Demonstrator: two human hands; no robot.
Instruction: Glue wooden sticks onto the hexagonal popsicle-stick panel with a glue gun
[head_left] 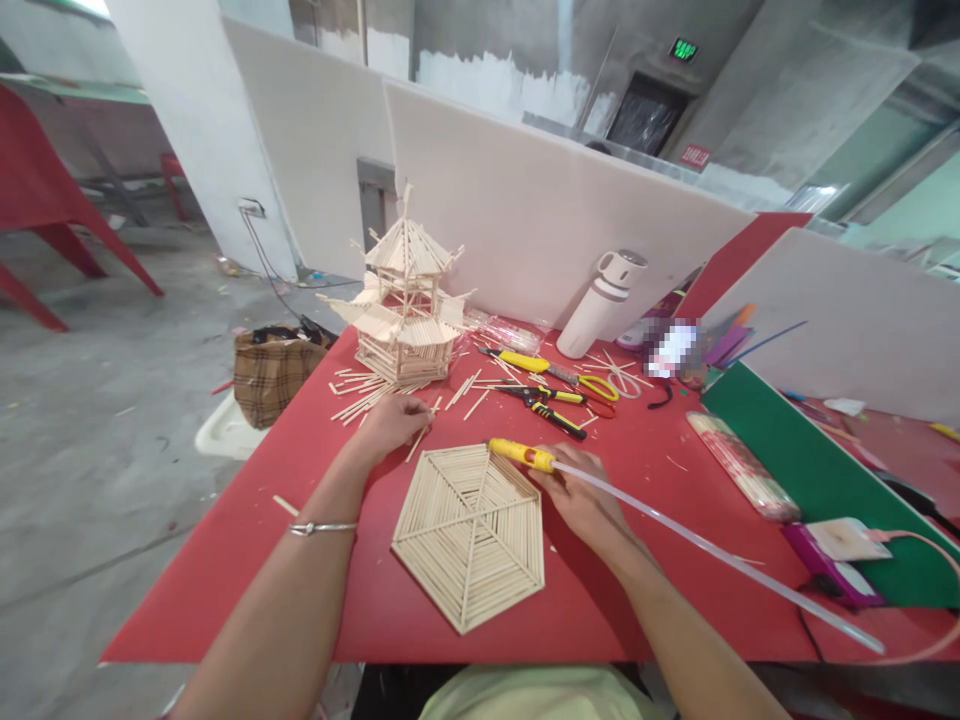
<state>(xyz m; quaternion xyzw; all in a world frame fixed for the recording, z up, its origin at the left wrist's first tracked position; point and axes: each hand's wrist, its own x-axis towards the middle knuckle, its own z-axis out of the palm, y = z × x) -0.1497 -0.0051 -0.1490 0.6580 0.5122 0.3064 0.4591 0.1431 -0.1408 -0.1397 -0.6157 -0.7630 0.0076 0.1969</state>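
Note:
My left hand (pixel 394 425) is closed, pinching a thin wooden stick (pixel 414 447) between thumb and fingers just above the red table. In my right hand (pixel 581 490) is a yellow hot glue gun (pixel 521 454), its tip over the upper edge of a flat panel. A long clear glue stick (pixel 720 547) runs out of its back. The hexagonal wooden-stick panel (pixel 439 545) lies between my forearms, with ribs meeting at its centre. Behind my left hand stands a pagoda model (pixel 405 335) built of the same sticks. Loose sticks (pixel 364 395) are spread at its foot.
Pliers (pixel 551 410), a yellow utility knife (pixel 525 362) and yellow-handled scissors (pixel 600 387) lie beyond the panel. A white thermos (pixel 600 305) stands at the back. At right are a packet of sticks (pixel 742 465) and a green board (pixel 810 450).

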